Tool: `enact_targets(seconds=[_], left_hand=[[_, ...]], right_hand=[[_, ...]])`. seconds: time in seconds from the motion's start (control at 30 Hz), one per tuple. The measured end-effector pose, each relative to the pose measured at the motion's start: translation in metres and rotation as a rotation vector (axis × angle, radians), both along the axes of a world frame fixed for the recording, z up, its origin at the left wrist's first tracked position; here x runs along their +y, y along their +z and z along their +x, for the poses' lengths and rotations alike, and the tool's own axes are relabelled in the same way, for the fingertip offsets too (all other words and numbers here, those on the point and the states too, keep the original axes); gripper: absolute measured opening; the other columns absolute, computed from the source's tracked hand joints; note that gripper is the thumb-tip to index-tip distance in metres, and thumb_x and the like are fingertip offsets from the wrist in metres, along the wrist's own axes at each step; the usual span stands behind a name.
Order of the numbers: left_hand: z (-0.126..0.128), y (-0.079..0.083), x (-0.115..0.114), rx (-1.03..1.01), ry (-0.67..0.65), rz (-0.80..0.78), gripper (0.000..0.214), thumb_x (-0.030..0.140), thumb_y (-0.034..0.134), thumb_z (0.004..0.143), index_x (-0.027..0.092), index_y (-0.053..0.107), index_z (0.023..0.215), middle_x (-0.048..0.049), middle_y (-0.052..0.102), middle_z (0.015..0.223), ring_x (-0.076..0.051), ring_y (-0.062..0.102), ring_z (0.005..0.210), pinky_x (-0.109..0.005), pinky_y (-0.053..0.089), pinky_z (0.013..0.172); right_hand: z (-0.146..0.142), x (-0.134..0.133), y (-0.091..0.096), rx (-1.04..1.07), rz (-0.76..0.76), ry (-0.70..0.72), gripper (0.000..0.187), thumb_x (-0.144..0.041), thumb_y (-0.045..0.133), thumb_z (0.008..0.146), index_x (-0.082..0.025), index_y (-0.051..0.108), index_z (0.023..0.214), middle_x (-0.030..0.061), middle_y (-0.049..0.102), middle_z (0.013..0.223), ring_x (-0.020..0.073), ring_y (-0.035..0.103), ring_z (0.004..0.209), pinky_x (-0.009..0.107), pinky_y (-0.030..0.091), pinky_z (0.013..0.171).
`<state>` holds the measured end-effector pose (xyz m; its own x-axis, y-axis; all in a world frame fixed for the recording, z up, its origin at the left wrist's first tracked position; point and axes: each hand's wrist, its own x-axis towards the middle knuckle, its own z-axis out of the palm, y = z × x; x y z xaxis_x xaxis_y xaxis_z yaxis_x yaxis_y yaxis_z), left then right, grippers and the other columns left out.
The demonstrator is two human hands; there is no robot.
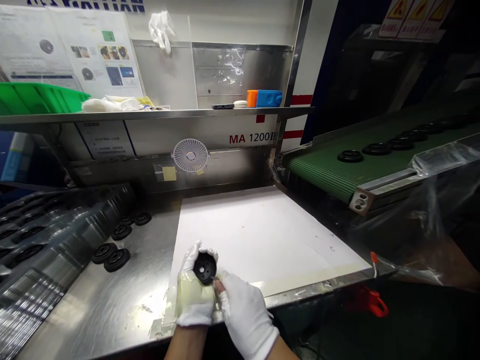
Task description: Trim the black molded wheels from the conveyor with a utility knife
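Note:
My left hand (197, 295), in a white glove with a yellowish palm, is closed around a black round plastic part (205, 269). The part is tilted, and its hollow face with a light hole in the middle is turned up towards me. Close to its lower right edge is my right hand (245, 310), also in a white glove, with a bare fingertip showing. Its fingers are curled together, and a small dark tip shows at the part's rim; what they hold is mostly hidden. Both hands are over the front edge of the white sheet (255, 240).
Several black round parts (117, 260) lie on the metal table left of the sheet, beside stacked clear trays (82, 240). A green conveyor belt (322, 172) carries more parts at right. A shelf (180, 114) spans the back, above a small fan (190, 156). Red-handled tool (375, 302) hangs front right.

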<state>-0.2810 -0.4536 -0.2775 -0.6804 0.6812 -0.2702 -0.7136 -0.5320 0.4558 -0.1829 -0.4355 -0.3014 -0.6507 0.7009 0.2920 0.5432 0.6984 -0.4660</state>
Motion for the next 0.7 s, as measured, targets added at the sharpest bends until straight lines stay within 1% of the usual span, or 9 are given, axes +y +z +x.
enact_targets(seconds=[0.1,0.13,0.2,0.23,0.3,0.4,0.5,0.63,0.7], left_hand=[[0.000,-0.003,-0.001,0.051,0.067,-0.015,0.028,0.010,0.055,0.073,0.019,0.061,0.099,-0.0038,0.064,0.084,-0.015,0.062,0.082,-0.028,0.052,0.076],[-0.002,-0.004,-0.002,0.052,0.038,-0.024,0.030,0.012,0.055,0.074,0.018,0.060,0.102,-0.0064,0.065,0.090,-0.018,0.062,0.085,-0.032,0.052,0.076],[-0.006,-0.005,-0.006,0.040,-0.085,-0.045,0.035,0.015,0.053,0.073,0.014,0.058,0.108,-0.0130,0.063,0.099,-0.024,0.062,0.090,-0.039,0.053,0.074],[-0.008,-0.004,-0.008,0.033,-0.144,-0.050,0.038,0.015,0.052,0.073,0.012,0.057,0.110,-0.0153,0.063,0.099,-0.026,0.062,0.089,-0.041,0.053,0.072],[-0.011,-0.003,-0.011,0.026,-0.199,-0.043,0.038,0.012,0.051,0.071,0.010,0.058,0.108,-0.0138,0.064,0.086,-0.024,0.063,0.079,-0.039,0.053,0.067],[-0.010,-0.001,-0.011,0.027,-0.158,-0.038,0.025,0.012,0.054,0.072,0.009,0.062,0.096,-0.0056,0.058,0.066,-0.016,0.058,0.062,-0.029,0.052,0.059],[-0.007,0.000,-0.006,0.018,-0.135,-0.052,0.015,0.012,0.059,0.071,0.012,0.063,0.086,-0.0032,0.057,0.065,-0.013,0.057,0.060,-0.026,0.051,0.058],[-0.004,0.000,-0.002,0.030,-0.048,-0.047,0.018,0.007,0.059,0.069,0.015,0.062,0.085,-0.0004,0.057,0.065,-0.011,0.058,0.062,-0.023,0.052,0.064],[-0.004,0.000,-0.001,0.039,-0.009,-0.043,0.022,0.008,0.058,0.070,0.017,0.062,0.089,-0.0004,0.059,0.069,-0.011,0.060,0.068,-0.023,0.051,0.069]], right_hand=[[-0.002,-0.008,-0.003,0.029,-0.004,0.007,0.021,-0.029,0.034,0.091,-0.025,0.053,0.083,-0.0018,0.063,0.073,0.0166,0.059,0.065,0.028,0.025,0.055],[-0.002,-0.009,-0.002,0.032,-0.002,0.008,0.022,-0.029,0.034,0.092,-0.025,0.053,0.082,-0.0017,0.063,0.073,0.0166,0.059,0.064,0.028,0.025,0.055],[0.000,-0.006,-0.001,0.033,0.002,0.016,0.021,-0.028,0.035,0.091,-0.025,0.054,0.083,-0.0016,0.063,0.075,0.0169,0.059,0.066,0.028,0.026,0.056],[0.002,-0.003,0.000,0.030,0.005,0.018,0.020,-0.028,0.036,0.091,-0.025,0.054,0.085,-0.0014,0.064,0.076,0.0171,0.059,0.067,0.028,0.026,0.057],[0.005,0.004,0.002,0.016,0.012,0.006,0.019,-0.027,0.036,0.091,-0.024,0.055,0.088,-0.0009,0.064,0.077,0.0172,0.059,0.067,0.028,0.026,0.057],[0.008,0.011,0.002,-0.011,0.034,-0.011,0.020,-0.027,0.037,0.091,-0.024,0.055,0.085,-0.0012,0.064,0.074,0.0164,0.058,0.064,0.028,0.025,0.055],[0.006,0.008,0.000,-0.032,0.051,-0.016,0.020,-0.028,0.038,0.091,-0.024,0.055,0.082,-0.0010,0.064,0.073,0.0165,0.057,0.062,0.029,0.023,0.054],[0.001,-0.006,-0.003,-0.027,0.042,0.002,0.018,-0.027,0.038,0.089,-0.024,0.055,0.084,0.0000,0.064,0.074,0.0176,0.058,0.064,0.029,0.023,0.055],[-0.001,-0.011,-0.003,-0.008,0.040,0.024,0.018,-0.026,0.037,0.089,-0.024,0.054,0.084,0.0000,0.063,0.075,0.0177,0.058,0.065,0.029,0.024,0.055]])
